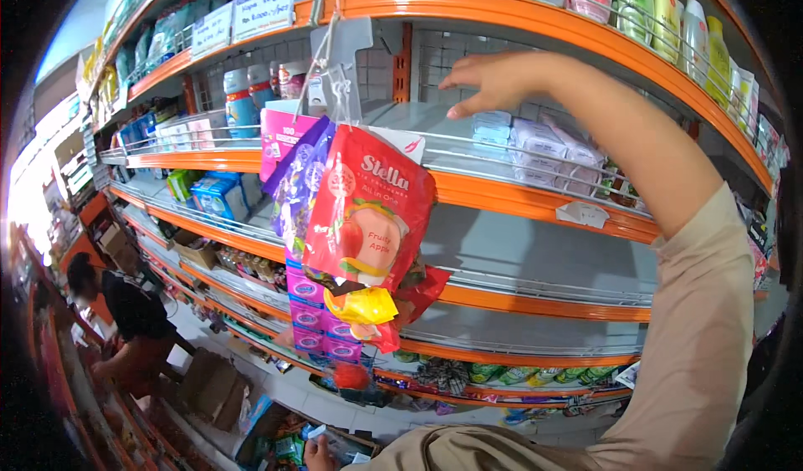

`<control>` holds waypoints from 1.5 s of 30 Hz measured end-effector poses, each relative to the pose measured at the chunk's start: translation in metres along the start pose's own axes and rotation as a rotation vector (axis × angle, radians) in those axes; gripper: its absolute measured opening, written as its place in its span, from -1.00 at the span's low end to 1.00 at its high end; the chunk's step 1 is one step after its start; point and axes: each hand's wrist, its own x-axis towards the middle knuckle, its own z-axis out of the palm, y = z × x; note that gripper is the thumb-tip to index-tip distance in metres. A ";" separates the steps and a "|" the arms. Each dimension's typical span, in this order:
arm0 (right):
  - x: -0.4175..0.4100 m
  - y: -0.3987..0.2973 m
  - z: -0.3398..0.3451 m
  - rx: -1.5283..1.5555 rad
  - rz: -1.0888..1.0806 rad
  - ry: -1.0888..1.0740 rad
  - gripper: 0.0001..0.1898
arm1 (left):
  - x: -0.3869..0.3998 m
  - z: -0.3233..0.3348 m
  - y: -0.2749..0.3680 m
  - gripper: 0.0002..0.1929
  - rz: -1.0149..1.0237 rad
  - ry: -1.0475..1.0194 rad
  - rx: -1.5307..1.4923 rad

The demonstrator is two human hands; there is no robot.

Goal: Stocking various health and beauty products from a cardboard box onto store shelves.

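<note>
My right hand [492,85] reaches over a wire-railed shelf with its fingers apart and nothing between them. Below and right of it lie light-blue packs [492,127] and lilac wrapped packs [542,148]. In front of the shelf hang a red air freshener pouch [376,210], purple pouches [301,185] and a strip of pink-purple sachets [323,320]. My left hand [320,453] is low at the bottom edge, partly cut off, beside a small white-and-blue item [315,432]; whether it grips the item cannot be told.
Orange shelf edges [539,198] with wire rails curve across the view. Bottles [635,7] line the shelf above. At the lower left, a person [135,320] in dark clothing is near a cardboard box [213,386]. An open carton of packets [292,443] is by my left hand.
</note>
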 end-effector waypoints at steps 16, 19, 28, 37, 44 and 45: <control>-0.163 -0.166 0.040 0.461 -0.321 0.432 -0.73 | -0.022 0.036 0.202 -0.58 0.014 -0.158 -0.757; -0.138 -0.221 0.071 0.764 -0.689 -0.029 -0.71 | -0.042 -0.005 0.190 -0.49 -0.049 -0.108 -1.019; -0.034 -0.451 0.306 1.088 -0.708 -0.656 -0.66 | -0.179 -0.129 0.085 -0.56 0.051 0.573 -1.300; 0.022 -0.669 0.432 1.136 -0.691 -0.541 -0.67 | -0.266 -0.158 0.069 -0.50 0.129 0.827 -1.355; 0.038 -0.780 0.448 1.157 -0.715 -0.324 -0.41 | -0.312 -0.143 0.054 -0.39 0.060 0.837 -1.365; 0.043 -0.791 0.465 1.142 -0.701 -0.309 -0.40 | -0.315 -0.144 0.041 -0.40 0.008 0.815 -1.342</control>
